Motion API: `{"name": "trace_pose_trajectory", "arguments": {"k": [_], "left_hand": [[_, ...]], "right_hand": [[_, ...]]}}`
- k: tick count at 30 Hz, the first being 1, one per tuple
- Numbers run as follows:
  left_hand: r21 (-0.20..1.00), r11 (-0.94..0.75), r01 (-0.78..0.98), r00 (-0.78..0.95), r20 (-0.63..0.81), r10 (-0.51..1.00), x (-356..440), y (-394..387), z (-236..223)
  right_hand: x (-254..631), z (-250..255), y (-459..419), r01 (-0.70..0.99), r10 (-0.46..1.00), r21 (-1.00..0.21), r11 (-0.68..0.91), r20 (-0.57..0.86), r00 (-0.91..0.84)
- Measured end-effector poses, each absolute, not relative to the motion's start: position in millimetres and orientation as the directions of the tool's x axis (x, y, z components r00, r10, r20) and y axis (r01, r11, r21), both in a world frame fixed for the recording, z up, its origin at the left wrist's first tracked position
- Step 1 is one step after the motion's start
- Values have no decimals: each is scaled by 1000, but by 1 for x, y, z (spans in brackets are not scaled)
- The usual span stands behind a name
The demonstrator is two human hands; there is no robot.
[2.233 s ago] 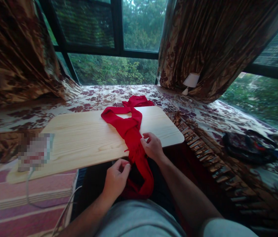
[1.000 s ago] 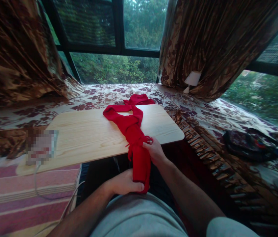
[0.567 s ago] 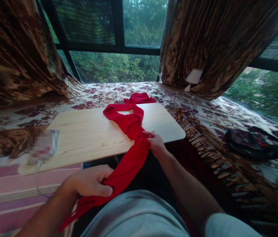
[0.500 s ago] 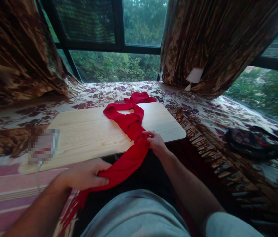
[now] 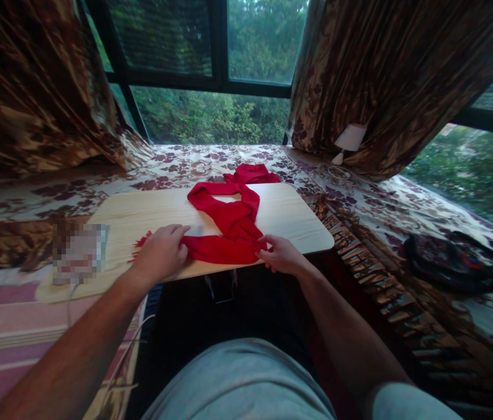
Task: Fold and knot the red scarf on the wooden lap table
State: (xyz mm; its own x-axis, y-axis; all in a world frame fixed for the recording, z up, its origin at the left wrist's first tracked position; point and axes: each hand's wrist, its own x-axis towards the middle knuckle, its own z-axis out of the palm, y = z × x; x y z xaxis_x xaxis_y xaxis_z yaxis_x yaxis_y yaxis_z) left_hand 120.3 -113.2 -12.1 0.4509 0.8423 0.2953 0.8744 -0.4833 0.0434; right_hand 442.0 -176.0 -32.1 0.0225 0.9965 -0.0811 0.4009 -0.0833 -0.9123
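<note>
- A red scarf (image 5: 234, 220) lies on a pale wooden table (image 5: 150, 213), its near strip running sideways along the front edge between two bare hands.
- The right hand (image 5: 283, 255) pinches the scarf between thumb and fingertips, at the corner where the strip meets the crossed upper part.
- The left hand (image 5: 161, 251) sits over the strip's other end, fingers bent; whether they grip the fabric or merely rest on it cannot be told.
- Fringe (image 5: 142, 242) pokes out past the left hand, above the table.
- Farther back, the scarf bends round a gap, bare wood showing through.
- More red cloth (image 5: 252, 173) lies at the table's far edge; whether it belongs to the scarf is unclear.
- A pixelated item (image 5: 79, 255) rests at the table's left end, a cable (image 5: 70, 306) just below.
- A white lamp (image 5: 350, 137) stands before the right curtain (image 5: 373, 70); a dark bag (image 5: 451, 265) lies at far right.
- Beyond the window (image 5: 259, 41), greenery.
</note>
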Motion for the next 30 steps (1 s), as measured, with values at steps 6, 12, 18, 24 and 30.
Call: {"name": "trace_pose_trajectory", "arguments": {"k": [6,12,18,24,30], "left_hand": [[404,-608,683,477,383,791,166,-144,-17],[542,-616,571,568,281,774,192,-136,-25],[420,-584,695,550,213,807,203,-142,-37],[433,-620,654,574,249,780,198,-150,-35],[435,-656,617,560,342,754,192,-148,-42]], "right_hand": [[450,-13,-154,630,955,-757,174,287,81],[435,-10,-133,633,924,-674,381,302,-234],[421,-17,-124,613,865,-662,431,109,-490],[427,-13,-118,482,938,-809,335,237,-253],[446,8,-133,327,902,-909,260,107,-419]]}}
